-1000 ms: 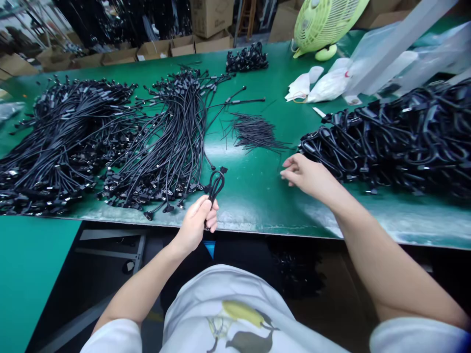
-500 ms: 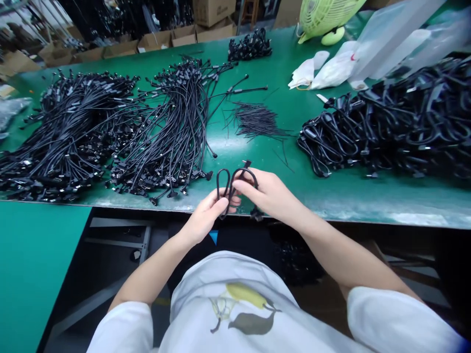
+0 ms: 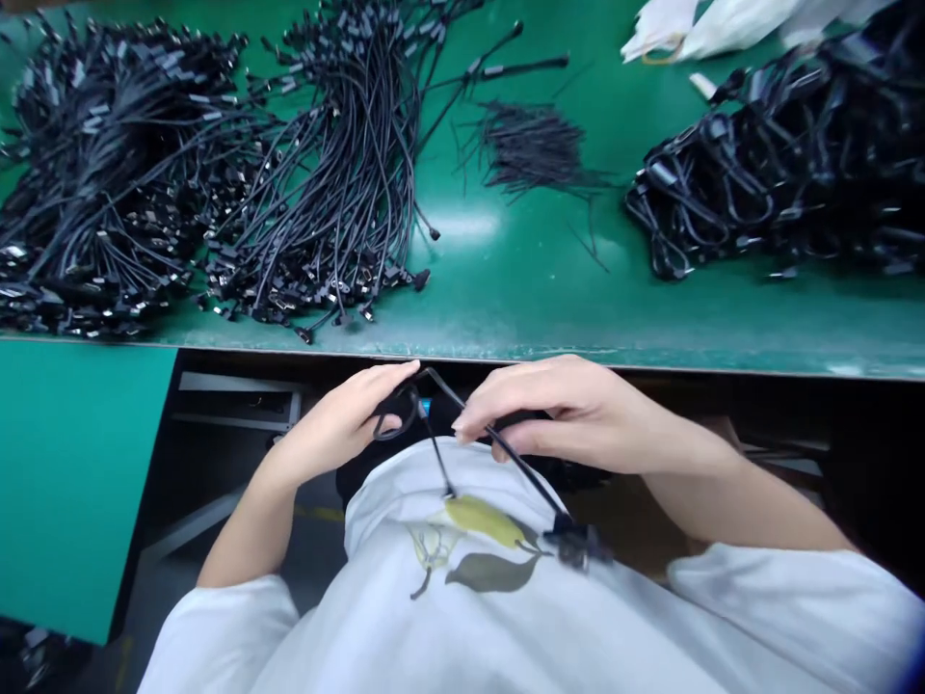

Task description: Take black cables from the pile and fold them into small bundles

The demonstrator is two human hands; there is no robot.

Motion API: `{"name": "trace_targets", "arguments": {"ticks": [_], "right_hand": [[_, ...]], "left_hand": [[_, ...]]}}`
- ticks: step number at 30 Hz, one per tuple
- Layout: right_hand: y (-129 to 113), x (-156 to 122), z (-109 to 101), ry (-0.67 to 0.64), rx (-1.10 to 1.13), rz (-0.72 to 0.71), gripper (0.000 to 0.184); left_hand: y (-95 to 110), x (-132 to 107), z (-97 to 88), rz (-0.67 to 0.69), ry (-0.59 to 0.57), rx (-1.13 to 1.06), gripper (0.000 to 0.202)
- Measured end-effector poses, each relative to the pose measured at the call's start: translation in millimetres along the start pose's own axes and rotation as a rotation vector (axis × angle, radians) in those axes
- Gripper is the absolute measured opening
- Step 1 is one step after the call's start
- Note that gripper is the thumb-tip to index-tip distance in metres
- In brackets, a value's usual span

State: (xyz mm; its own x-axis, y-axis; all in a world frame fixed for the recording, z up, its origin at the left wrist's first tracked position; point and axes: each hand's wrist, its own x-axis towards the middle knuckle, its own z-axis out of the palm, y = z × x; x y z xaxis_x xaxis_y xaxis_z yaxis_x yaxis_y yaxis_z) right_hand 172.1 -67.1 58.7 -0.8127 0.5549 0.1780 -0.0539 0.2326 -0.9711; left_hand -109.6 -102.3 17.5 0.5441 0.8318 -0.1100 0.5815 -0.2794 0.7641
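Note:
A black cable [image 3: 531, 479] hangs between my hands, in front of the shirt and below the table edge. My left hand [image 3: 339, 419] pinches its looped part between thumb and fingers. One thin end drops from there to a small plug [image 3: 450, 492]. The fingertips and thumb of my right hand [image 3: 578, 414] close loosely around the longer stretch. That stretch slants down to a dark, blurred connector [image 3: 576, 542] at its lower end.
Two heaps of straight black cables, a left heap [image 3: 93, 183] and a middle heap [image 3: 347, 164], lie on the green table [image 3: 506, 318]. Short black ties [image 3: 535, 145] are piled right of them. Bundled, looped cables [image 3: 795, 164] fill the right, below white bags [image 3: 737, 24].
Both hands have come down off the table edge toward the body and moved apart. The cable's folded loops have partly opened out, and its ends now hang. The view has tilted downward.

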Motion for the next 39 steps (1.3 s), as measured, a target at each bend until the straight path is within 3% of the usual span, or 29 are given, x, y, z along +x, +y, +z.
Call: {"name": "trace_targets", "arguments": {"ticks": [3, 5, 8, 10, 12, 13, 15, 17, 19, 23, 25, 28, 34, 37, 39], "right_hand": [[14.7, 9.5, 17.1, 0.170, -0.369, -0.094, 0.021], [33.0, 16.1, 28.4, 0.215, -0.696, -0.091, 0.027], [60.2, 26.8, 48.9, 0.049, -1.027, -0.136, 0.024], [70.4, 33.2, 62.1, -0.075, -1.088, -0.151, 0.021], [74.5, 37.1, 68.4, -0.123, -1.084, -0.116, 0.024], [75.9, 37.5, 67.5, -0.120, -1.049, -0.085, 0.026], [81.7, 33.8, 57.7, -0.062, -0.886, -0.009, 0.031], [94.3, 23.3, 42.7, 0.028, -0.630, 0.119, 0.034], [112.3, 7.3, 32.0, 0.126, -0.399, 0.298, 0.036], [145.7, -29.1, 42.4, 0.256, -0.191, 0.556, 0.038], [154.5, -44.5, 55.1, 0.258, -0.111, 0.594, 0.042], [161.2, -60.2, 65.7, 0.246, -0.098, 0.583, 0.040], [168.8, -64.2, 70.9, 0.367, -0.327, 0.371, 0.026], [151.4, -56.8, 83.8, 0.310, -0.507, 0.247, 0.024], [129.7, -46.5, 94.1, 0.143, -0.671, 0.113, 0.023]], "left_hand": [[-4.7, -17.1, -4.3, -0.050, -0.005, -0.113, 0.066], [-5.9, -28.1, -6.1, -0.046, 0.075, -0.384, 0.066], [-0.4, -35.0, -1.9, -0.063, 0.207, -0.662, 0.063], [5.1, -32.7, 6.3, -0.185, 0.232, -0.543, 0.050], [7.0, -29.9, 15.9, -0.315, 0.126, -0.416, 0.027], [5.7, -30.2, 19.8, -0.359, 0.042, -0.432, 0.020], [-0.9, -36.0, 23.2, -0.395, -0.068, -0.669, 0.026], [-10.2, -46.4, 20.2, -0.391, 0.060, -1.034, 0.033], [-18.6, -55.8, 13.9, -0.384, 0.330, -1.333, 0.034], [-25.4, -56.5, 6.5, -0.446, 0.716, -1.560, 0.032], [-25.8, -50.1, 6.3, -0.465, 0.835, -1.566, 0.030], [-26.7, -43.5, 4.5, -0.464, 0.924, -1.522, 0.031], [-30.2, -60.5, -14.5, -0.398, 1.104, -1.201, 0.025], [-26.7, -69.4, -12.4, -0.363, 1.077, -0.941, 0.023], [-21.3, -68.4, 2.4, -0.385, 0.906, -0.763, 0.029]]}}
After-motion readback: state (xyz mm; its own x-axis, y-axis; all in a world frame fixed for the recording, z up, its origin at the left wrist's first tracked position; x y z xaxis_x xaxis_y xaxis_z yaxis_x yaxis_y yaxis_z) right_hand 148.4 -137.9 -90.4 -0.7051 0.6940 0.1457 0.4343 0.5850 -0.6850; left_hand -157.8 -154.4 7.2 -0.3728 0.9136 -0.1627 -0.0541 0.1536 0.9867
